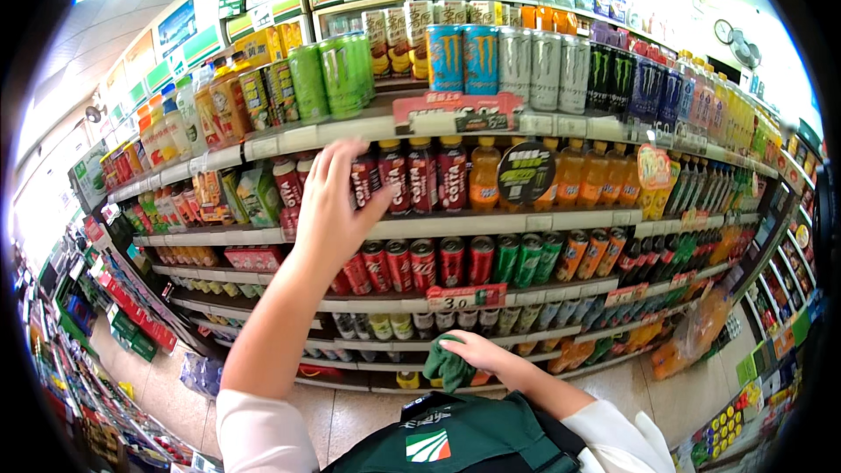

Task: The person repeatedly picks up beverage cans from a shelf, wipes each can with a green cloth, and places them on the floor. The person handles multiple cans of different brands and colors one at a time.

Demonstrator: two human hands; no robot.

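My left hand (338, 200) is raised at the second shelf, thumb spread from the fingers, in front of a row of dark red Costa bottles (422, 177). Whether it touches a bottle is not clear; part of the row is hidden behind it. A green cloth (449, 368) hangs bunched in my right hand (478, 349), held low before the bottom shelves. Directly above the left hand runs the pale front edge (309, 134) of the top shelf, which bears green cans (341, 79) and blue Monster cans (480, 60).
Orange soda bottles (484, 174) adjoin the Costa row, partly behind a round black sign (526, 174). Below stand red cans (453, 261) and a price tag (466, 297). Bagged orange bottles (693, 335) protrude at the right end. Wrapped goods (200, 373) sit on the floor at left.
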